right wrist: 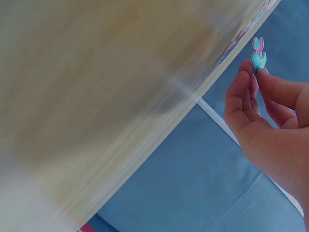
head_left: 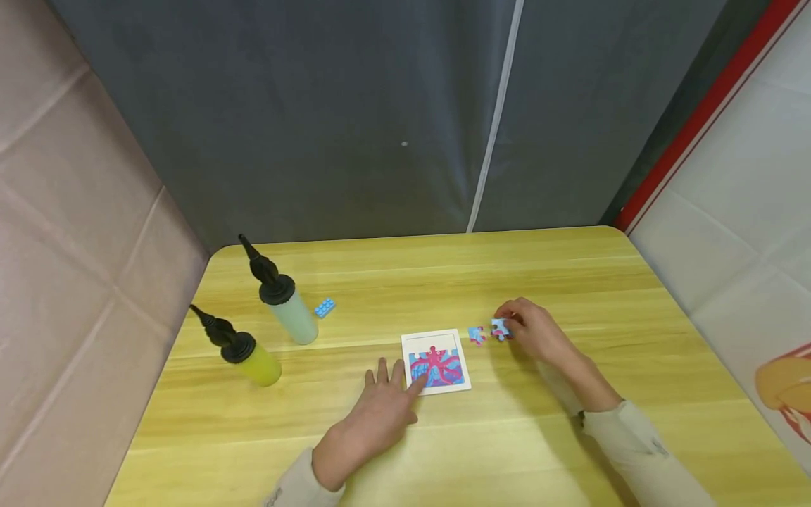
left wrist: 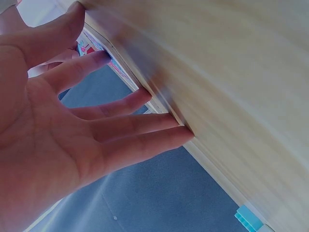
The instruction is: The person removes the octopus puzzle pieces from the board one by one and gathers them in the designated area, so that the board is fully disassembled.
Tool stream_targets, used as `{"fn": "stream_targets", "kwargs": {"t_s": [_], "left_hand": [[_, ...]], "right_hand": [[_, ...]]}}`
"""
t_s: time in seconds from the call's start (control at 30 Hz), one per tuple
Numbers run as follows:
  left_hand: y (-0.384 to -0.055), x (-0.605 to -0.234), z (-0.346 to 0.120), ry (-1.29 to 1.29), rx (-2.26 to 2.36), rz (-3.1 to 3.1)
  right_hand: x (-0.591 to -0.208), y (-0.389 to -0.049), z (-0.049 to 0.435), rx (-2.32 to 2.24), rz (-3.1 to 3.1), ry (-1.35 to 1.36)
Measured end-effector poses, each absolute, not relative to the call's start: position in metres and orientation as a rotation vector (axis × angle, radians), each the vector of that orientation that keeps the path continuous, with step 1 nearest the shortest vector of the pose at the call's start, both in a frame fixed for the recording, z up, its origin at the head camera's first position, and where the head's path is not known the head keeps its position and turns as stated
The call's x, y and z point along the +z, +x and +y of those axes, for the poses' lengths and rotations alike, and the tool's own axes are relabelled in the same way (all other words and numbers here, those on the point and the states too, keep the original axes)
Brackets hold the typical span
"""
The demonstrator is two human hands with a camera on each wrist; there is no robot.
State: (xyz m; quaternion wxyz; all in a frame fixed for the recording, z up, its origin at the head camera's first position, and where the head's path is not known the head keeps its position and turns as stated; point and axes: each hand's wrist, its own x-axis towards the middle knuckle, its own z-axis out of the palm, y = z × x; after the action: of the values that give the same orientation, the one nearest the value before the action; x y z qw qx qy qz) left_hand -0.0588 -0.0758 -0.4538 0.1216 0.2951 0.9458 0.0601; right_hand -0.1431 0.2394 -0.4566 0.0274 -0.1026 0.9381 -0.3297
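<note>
A white-framed jigsaw puzzle showing a pink octopus on blue lies on the table, its upper part without pieces. My left hand is spread at its left side, the index fingertip over the lower left of the picture and the other fingertips down by the frame and table. Between thumb and fingers my right hand pinches a blue and pink puzzle piece, held above the table in the right wrist view. Just left of that piece, a loose puzzle piece lies to the right of the frame.
Two bottles with black pump tops, one pale green and one yellow, stand at the left of the wooden table. Beside the green one is a blue toy brick. A dark curtain hangs behind the table's far edge.
</note>
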Motion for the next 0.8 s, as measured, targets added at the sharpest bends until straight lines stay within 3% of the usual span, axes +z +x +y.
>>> {"fn": "stream_targets", "kwargs": {"t_s": [0.8], "left_hand": [[-0.059,-0.453,-0.075,0.878,0.152,2.773]], "right_hand": [[-0.457,-0.139,0.268,-0.960,2.939,-0.295]]}}
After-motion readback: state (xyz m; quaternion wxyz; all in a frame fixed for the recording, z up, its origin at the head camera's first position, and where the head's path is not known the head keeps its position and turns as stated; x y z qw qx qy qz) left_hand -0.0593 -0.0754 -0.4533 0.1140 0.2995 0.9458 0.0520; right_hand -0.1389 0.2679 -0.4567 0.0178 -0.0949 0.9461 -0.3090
